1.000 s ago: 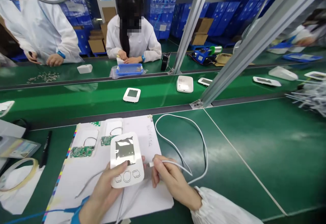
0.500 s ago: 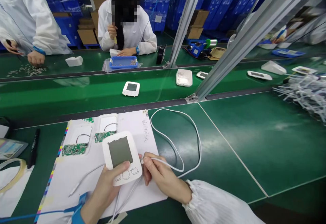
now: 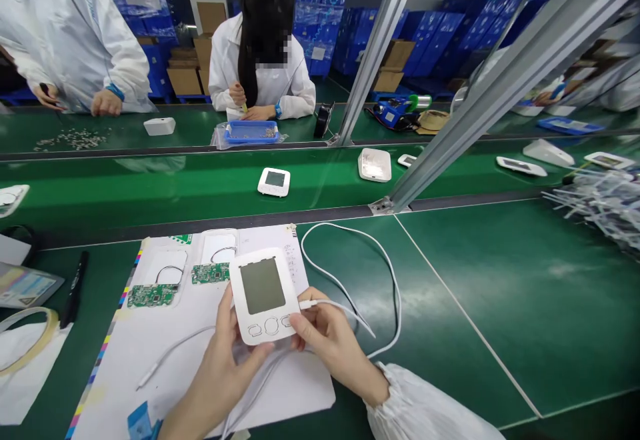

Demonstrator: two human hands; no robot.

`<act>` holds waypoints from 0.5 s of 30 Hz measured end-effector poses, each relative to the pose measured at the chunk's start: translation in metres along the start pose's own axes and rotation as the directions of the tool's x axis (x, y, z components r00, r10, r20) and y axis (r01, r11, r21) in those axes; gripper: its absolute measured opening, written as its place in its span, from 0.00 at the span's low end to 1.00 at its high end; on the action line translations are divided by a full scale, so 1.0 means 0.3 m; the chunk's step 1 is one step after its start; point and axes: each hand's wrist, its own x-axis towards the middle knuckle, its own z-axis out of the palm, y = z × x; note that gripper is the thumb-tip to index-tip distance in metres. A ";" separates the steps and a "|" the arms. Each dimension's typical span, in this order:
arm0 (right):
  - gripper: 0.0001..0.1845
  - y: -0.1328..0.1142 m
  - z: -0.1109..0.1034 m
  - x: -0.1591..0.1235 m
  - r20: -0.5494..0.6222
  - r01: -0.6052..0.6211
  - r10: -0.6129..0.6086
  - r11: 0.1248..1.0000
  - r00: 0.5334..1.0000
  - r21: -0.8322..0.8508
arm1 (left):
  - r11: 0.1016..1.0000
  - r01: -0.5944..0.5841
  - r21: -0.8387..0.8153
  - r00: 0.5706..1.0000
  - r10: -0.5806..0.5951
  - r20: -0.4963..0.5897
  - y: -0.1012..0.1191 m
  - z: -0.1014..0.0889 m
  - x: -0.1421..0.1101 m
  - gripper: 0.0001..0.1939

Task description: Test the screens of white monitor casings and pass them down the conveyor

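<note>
A white blood pressure monitor (image 3: 266, 297) with a grey screen and three button outlines faces up, tilted towards me. My left hand (image 3: 227, 363) holds its left side and bottom edge. At its lower right corner, my right hand (image 3: 327, 337) grips it with the thumb on the front near a button. A white cable (image 3: 395, 273) has its plug at the monitor's right side, above my right thumb, and loops out over the table. Another white cable (image 3: 173, 353) with a thin tip lies on the paper sheet (image 3: 115, 373) under the monitor.
Two open housings with green circuit boards (image 3: 153, 295) (image 3: 210, 272) lie on the sheet. A black marker (image 3: 74, 290) and a tape roll (image 3: 47, 340) are at left. Beyond runs a green belt (image 3: 200, 190) with another monitor (image 3: 274, 182). A metal post (image 3: 440, 133) slants at right; co-workers sit opposite.
My left thumb has slid from the monitor's front to its bottom edge. My right hand has shifted from the cable plug to the monitor's lower right corner. The monitor sits slightly further right.
</note>
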 end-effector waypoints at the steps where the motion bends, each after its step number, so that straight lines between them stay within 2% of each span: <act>1: 0.17 0.003 0.000 -0.003 0.002 0.009 -0.009 1.000 1.000 -0.008 | 1.000 0.006 -0.014 1.000 -0.006 0.016 0.004 0.003 -0.005 0.52; 8: 0.14 0.025 -0.001 -0.022 0.030 0.028 -0.027 0.999 0.999 -0.019 | 0.991 0.071 -0.110 0.997 -0.067 0.045 0.029 0.004 -0.013 0.51; 15: 0.15 0.021 0.001 -0.020 0.027 -0.007 0.007 1.000 1.000 -0.013 | 0.993 0.036 -0.112 0.998 -0.030 0.059 0.041 0.007 -0.018 0.50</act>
